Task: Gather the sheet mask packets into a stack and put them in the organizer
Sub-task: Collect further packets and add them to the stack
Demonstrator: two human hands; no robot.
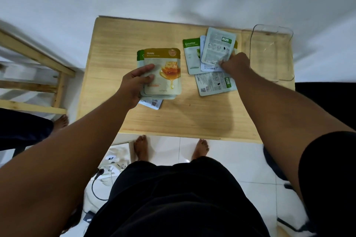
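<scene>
My left hand (135,82) grips a stack of sheet mask packets (163,75) at its left edge, thumb on top; a Honey packet faces up on the stack. To the right, my right hand (234,64) pinches a face-down packet (217,48) by its lower right corner, lifted over other loose packets. A green Cucumber packet (190,56) lies at the left of that group, and another face-down packet (214,83) lies below it. The clear plastic organizer (271,52) stands at the table's right end, with nothing in it.
The wooden table (183,117) has bare surface toward its near edge. A wooden frame (38,57) stands at the left. On the tiled floor are my bare feet, another person's foot at left, and cables with a power strip (109,167).
</scene>
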